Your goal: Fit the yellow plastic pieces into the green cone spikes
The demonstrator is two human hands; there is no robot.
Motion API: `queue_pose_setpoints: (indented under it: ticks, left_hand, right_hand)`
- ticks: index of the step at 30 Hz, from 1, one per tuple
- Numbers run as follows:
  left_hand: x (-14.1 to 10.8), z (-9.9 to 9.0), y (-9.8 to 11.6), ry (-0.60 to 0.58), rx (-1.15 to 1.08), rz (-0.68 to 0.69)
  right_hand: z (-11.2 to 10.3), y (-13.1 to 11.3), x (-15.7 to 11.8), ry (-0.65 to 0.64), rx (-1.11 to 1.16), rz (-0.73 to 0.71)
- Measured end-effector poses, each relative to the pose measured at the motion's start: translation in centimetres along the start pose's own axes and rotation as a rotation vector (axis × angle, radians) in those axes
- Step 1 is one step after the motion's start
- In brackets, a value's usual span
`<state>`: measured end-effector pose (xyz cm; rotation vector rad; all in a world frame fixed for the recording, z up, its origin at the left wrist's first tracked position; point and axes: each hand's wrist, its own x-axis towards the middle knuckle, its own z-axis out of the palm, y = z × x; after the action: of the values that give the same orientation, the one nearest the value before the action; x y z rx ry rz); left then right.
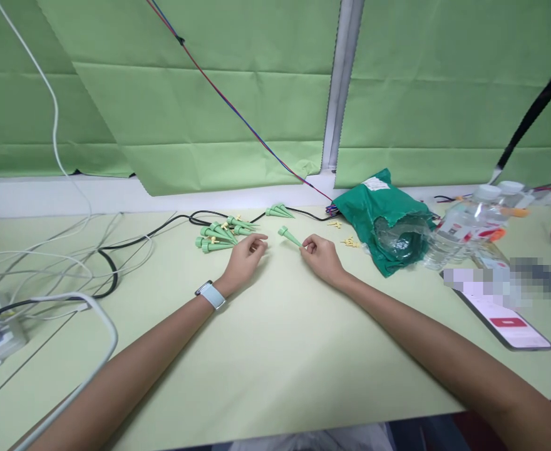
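My right hand [321, 257] pinches a green plastic watering spike [288, 235] by its narrow tip, with the wide ribbed end pointing up and to the left. My left hand [246, 258], with a watch [211, 294] on its wrist, has its thumb and fingers apart and holds nothing I can see. Just beyond it lies a pile of green spikes [216, 233], some with small yellow pieces among them. More green spikes [279, 211] lie together farther back. Small yellow plastic pieces [349, 242] are scattered to the right of my right hand.
A torn green plastic bag [379, 213] sits at the back right, beside clear bottles [468, 219]. A phone [505, 316] lies at the right. Tangled white and black cables [111, 263] spread over the left side. A green-covered wall [210, 113] rises behind the table [275, 357].
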<state>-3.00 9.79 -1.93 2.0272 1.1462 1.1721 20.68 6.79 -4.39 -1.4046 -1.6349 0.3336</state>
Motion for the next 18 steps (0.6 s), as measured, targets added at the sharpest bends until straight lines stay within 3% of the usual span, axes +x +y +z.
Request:
queue_pose_setpoints:
  ticks: [3, 6, 12, 18]
  left_hand:
    - [0.0, 1.6, 1.2, -0.015, -0.429, -0.233]
    - [0.0, 2.3, 1.7, -0.004, -0.675, -0.318]
    - [-0.3, 1.8, 1.7, -0.011, -0.832, -0.391]
    - [0.1, 1.8, 1.1, 0.055, -0.914, -0.439]
  right_hand:
    - [0.2, -0.9, -1.0, -0.008, 0.033, -0.12]
    - [0.3, -1.6, -1.4, -0.014, -0.009, -0.212]
    - [-0.2, -1.2, -0.9, -0.083, -0.079, -0.247]
    - [-2.1, 1.6, 1.5, -0.11, -0.09, -0.177]
